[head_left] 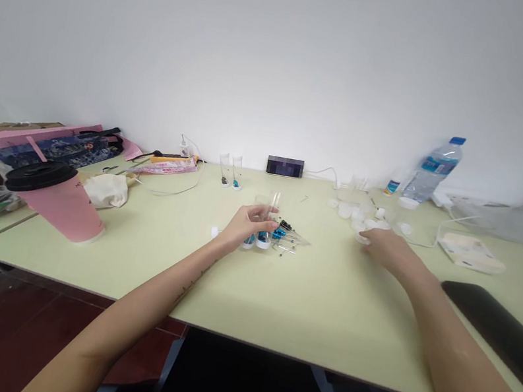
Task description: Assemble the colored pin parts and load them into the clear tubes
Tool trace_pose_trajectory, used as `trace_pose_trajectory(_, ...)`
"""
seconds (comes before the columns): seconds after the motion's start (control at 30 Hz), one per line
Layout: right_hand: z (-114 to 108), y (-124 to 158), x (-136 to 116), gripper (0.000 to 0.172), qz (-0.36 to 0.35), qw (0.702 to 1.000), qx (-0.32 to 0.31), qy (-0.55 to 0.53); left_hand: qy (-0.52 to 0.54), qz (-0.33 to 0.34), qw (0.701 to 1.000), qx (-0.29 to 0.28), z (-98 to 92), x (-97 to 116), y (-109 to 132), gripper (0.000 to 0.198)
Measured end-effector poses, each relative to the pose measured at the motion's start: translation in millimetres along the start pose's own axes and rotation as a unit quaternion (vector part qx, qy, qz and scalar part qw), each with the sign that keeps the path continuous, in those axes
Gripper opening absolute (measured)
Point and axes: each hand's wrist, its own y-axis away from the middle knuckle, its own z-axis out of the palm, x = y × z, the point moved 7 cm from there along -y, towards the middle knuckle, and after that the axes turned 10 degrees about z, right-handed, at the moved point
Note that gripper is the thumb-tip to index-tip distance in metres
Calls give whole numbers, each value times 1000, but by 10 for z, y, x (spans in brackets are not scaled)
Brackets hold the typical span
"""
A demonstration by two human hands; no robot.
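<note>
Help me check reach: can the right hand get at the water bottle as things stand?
Probably yes, with a further stretch: the right hand is down at the white caps, and a white-topped container fronts the base of the water bottle, but the bottle's upper part looks free.

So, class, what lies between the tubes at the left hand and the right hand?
In the head view, a small pile of blue, black and thin metal parts lies beside the tubes; past it, bare tabletop runs to the right hand.

The cup [62, 206] stands left of the held tubes [263, 237], caps [345, 210] to their right.
</note>
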Motion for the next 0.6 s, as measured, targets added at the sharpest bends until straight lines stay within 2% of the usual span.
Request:
trace_pose_trajectory(0.17, 23, -28, 158, 2, 39, 995, -47, 73, 0, -4, 1000, 4, -1, -3, 7, 42)
trace_pose_trajectory(0.27, 82, 11, 203, 20, 54, 990, -91, 94, 7, -13, 1000, 0, 29, -25, 20, 44)
trace_pose_trajectory(0.37, 99, 76, 182, 24, 65, 986, -115, 103, 34, -27, 999, -14, 78, -39, 36, 46)
trace_pose_trajectory(0.5, 14, 176, 98, 14, 79, 984, -104, 119, 119, -86, 986, -73, 178, -70, 74, 50)
trace_pose_trajectory(0.6, -107, 233, -32, 18, 83, 986, -66, 130, 176, -144, 963, -145, 272, -102, 131, 48)
